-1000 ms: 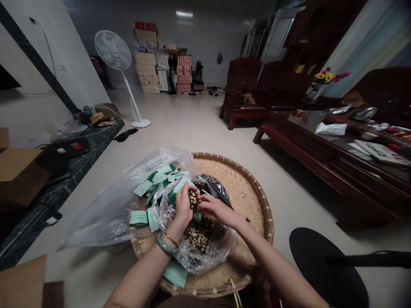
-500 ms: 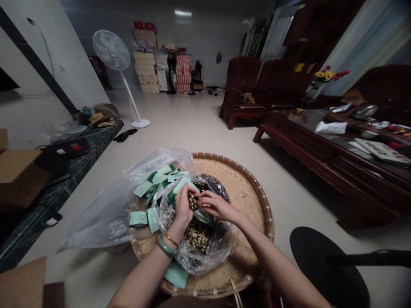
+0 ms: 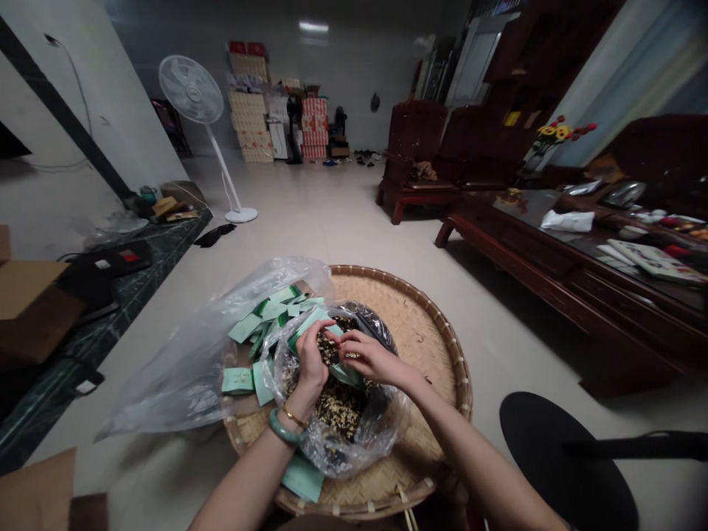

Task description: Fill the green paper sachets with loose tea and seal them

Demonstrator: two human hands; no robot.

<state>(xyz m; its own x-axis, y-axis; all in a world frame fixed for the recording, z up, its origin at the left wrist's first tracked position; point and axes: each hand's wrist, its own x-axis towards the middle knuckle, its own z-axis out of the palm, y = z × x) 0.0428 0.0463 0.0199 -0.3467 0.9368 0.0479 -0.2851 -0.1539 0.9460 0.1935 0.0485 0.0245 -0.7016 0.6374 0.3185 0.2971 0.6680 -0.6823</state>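
Both hands are over an open clear bag [image 3: 368,451] that sits on a round woven tray [image 3: 462,372], and the loose dark-and-pale mix [image 3: 343,414] lies in that bag. The left hand [image 3: 312,355] is cupped, fingers curving over some of the mix; whether its grip is closed around a portion or merely hovers in front of it, I cannot tell. The right hand [image 3: 372,357] reaches across with its fingertips drawn in, close to the left fingers; whether they pinch anything is too small to make out. One green packet [image 3: 307,326] lies behind the left hand, another green packet [image 3: 350,375] just below the right. More green packets [image 3: 269,311] are heaped to the left, by a large clear sheet of plastic [image 3: 177,376].

The likeliest trouble is spilling: if the left fingers part while bits rest in them, these could scatter past the bag onto the weave, where a few dark specks [image 3: 420,338] already lie. The bag's soft, crumpled rim could fold inward if a wrist presses on it, tipping mix out. The packet under the right hand could also get buried or snagged by a dipping finger
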